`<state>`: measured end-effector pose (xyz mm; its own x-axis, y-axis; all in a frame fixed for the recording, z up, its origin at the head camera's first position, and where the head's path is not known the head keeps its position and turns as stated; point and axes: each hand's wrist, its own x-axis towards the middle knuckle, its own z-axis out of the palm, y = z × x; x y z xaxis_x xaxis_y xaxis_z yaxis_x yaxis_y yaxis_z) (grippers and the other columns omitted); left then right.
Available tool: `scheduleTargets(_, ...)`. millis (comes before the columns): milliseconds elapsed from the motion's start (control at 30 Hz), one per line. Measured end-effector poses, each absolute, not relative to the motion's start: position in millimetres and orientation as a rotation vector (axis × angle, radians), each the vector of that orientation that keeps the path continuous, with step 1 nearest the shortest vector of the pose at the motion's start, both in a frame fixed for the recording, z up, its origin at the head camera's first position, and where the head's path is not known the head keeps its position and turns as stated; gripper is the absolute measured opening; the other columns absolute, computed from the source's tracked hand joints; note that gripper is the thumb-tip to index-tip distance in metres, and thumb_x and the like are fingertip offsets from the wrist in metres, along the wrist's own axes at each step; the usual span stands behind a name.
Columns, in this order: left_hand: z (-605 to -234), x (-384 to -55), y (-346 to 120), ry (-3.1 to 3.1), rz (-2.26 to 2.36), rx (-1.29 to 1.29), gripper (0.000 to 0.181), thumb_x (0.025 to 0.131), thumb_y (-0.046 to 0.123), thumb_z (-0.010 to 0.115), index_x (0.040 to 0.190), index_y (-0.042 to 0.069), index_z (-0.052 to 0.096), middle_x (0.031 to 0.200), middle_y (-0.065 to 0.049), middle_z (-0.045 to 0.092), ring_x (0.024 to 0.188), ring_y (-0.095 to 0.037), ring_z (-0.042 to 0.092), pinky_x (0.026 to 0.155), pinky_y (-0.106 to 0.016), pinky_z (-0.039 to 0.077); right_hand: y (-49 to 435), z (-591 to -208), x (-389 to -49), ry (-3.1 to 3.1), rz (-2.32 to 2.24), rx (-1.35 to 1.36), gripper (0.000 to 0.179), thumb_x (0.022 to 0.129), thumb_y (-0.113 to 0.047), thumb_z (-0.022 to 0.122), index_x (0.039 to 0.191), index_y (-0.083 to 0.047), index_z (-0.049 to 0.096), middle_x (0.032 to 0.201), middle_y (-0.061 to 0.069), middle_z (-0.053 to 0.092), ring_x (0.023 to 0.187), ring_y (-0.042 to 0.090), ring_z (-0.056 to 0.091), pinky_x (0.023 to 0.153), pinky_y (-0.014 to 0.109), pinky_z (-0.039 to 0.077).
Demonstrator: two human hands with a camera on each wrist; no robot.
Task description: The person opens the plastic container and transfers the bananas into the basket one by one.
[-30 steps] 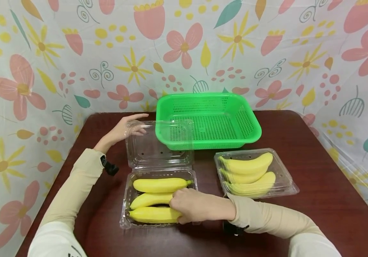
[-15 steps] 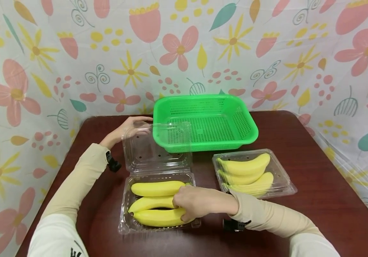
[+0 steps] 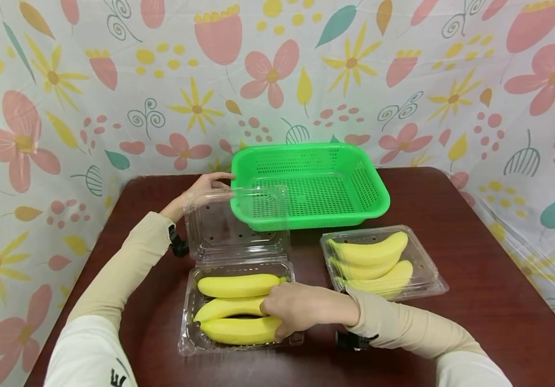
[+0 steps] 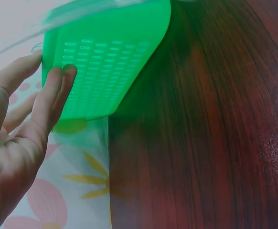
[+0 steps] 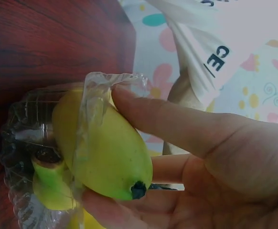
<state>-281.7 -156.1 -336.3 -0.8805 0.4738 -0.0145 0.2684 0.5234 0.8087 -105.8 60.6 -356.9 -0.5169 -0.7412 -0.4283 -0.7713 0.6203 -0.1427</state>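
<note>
Right there on my feed, the right hand [image 3: 301, 305] had thumb and fingers around the right end of the nearest banana [image 3: 241, 330], which lay in the open clear box [image 3: 187, 336], near and left of centre! Over on the far left, the left hand [image 3: 203, 191] had its fingers loosely extended by the green basket [image 3: 326, 221], contact unclear to me, and I read black "CE/" lettering [image 5: 218, 59] on the white sleeve [image 5: 191, 36].

Head camera looks forward and down; close-up, left wrist shares its basket [image 3: 316, 221], right wrist its bananas [image 3: 229, 308].
</note>
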Motion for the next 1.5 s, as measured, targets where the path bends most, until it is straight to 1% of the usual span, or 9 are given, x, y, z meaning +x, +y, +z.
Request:
scheduleTargets(67, -360, -309, -174, 2.34, 1.362, 0.658, 0.067, 0.087, 0.026, 0.062, 0.143, 0.009, 0.03, 0.127, -0.025, 0.052, 0.114, -0.033, 0.055, 0.082, -0.038, 0.052, 60, -358, -105, 2.401, 0.121, -1.204, 0.03, 0.072, -0.038, 0.076, 0.068, -0.021, 0.051, 0.057, -0.01, 0.032, 0.054, 0.006, 0.027, 0.046, 0.019, 0.026)
scheduleTargets(100, -367, -317, -177, 2.289, 1.387, 0.663, 0.073, 0.085, 0.03, 0.064, 0.145, 0.011, 0.027, 0.128, -0.025, 0.051, 0.114, -0.032, 0.055, 0.084, -0.037, 0.052, 60, -358, -105, 2.402, 0.132, -1.209, 0.03, 0.073, -0.037, 0.076, 0.068, -0.021, 0.05, 0.057, -0.01, 0.032, 0.054, 0.006, 0.027, 0.045, 0.019, 0.027)
scheduleTargets(333, -376, -323, -168, 2.318, 1.465, 0.556, 0.074, 0.083, 0.021, 0.067, 0.144, 0.009, 0.027, 0.119, -0.019, 0.06, 0.11, -0.026, 0.058, 0.075, -0.028, 0.05, 63, -357, -105, 2.42, 0.242, -1.319, 0.034, 0.075, -0.036, 0.073, 0.066, -0.021, 0.044, 0.057, -0.008, 0.026, 0.053, 0.007, 0.022, 0.043, 0.021, 0.02)
scheduleTargets(567, -373, -326, -169, 2.35, 1.422, 0.497, 0.076, 0.082, 0.022, 0.069, 0.144, 0.007, 0.028, 0.121, -0.022, 0.057, 0.108, -0.028, 0.059, 0.08, -0.033, 0.054, 67, -352, -105, 2.385, 0.406, -1.385, 0.039, 0.077, -0.037, 0.069, 0.061, -0.02, 0.038, 0.056, -0.008, 0.031, 0.054, 0.008, 0.024, 0.043, 0.021, 0.024)
scheduleTargets(767, -371, -325, -170, 2.399, 1.369, 0.522, 0.078, 0.08, 0.028, 0.071, 0.143, 0.006, 0.03, 0.12, -0.022, 0.058, 0.108, -0.029, 0.059, 0.079, -0.032, 0.054, 69, -350, -107, 2.355, 0.453, -1.434, 0.04, 0.078, -0.039, 0.067, 0.061, -0.02, 0.037, 0.056, -0.008, 0.029, 0.055, 0.008, 0.022, 0.045, 0.021, 0.023)
scheduleTargets(1033, -369, -324, -168, 2.353, 1.436, 0.565, 0.074, 0.08, 0.022, 0.071, 0.141, 0.005, 0.034, 0.117, -0.022, 0.06, 0.105, -0.024, 0.062, 0.078, -0.03, 0.055, 78, -343, -116, 2.343, 0.259, -1.489, 0.029, 0.078, -0.037, 0.067, 0.067, -0.021, 0.046, 0.055, -0.01, 0.028, 0.052, 0.005, 0.023, 0.043, 0.019, 0.021)
scheduleTargets(1200, -370, -325, -169, 2.356, 1.409, 0.553, 0.075, 0.081, 0.024, 0.071, 0.142, 0.004, 0.032, 0.119, -0.023, 0.059, 0.106, -0.027, 0.061, 0.079, -0.031, 0.054, 87, -336, -125, 2.319, 0.067, -1.514, 0.021, 0.078, -0.034, 0.065, 0.074, -0.02, 0.05, 0.053, -0.011, 0.024, 0.047, 0.001, 0.021, 0.042, 0.015, 0.02)
scheduleTargets(1367, -370, -325, -169, 2.38, 1.368, 0.539, 0.077, 0.081, 0.027, 0.07, 0.143, 0.005, 0.03, 0.12, -0.023, 0.058, 0.106, -0.027, 0.061, 0.079, -0.031, 0.054, 97, -331, -131, 2.288, -0.059, -1.526, 0.02, 0.079, -0.031, 0.064, 0.094, -0.018, 0.061, 0.052, -0.013, 0.024, 0.045, -0.002, 0.019, 0.042, 0.013, 0.021)
scheduleTargets(1500, -370, -324, -170, 2.378, 1.383, 0.53, 0.076, 0.081, 0.027, 0.07, 0.143, 0.005, 0.03, 0.12, -0.022, 0.058, 0.105, -0.027, 0.061, 0.08, -0.031, 0.054, 105, -326, -135, 2.327, -0.128, -1.564, 0.015, 0.078, -0.028, 0.064, 0.087, -0.017, 0.059, 0.054, -0.013, 0.024, 0.046, -0.001, 0.02, 0.042, 0.012, 0.019)
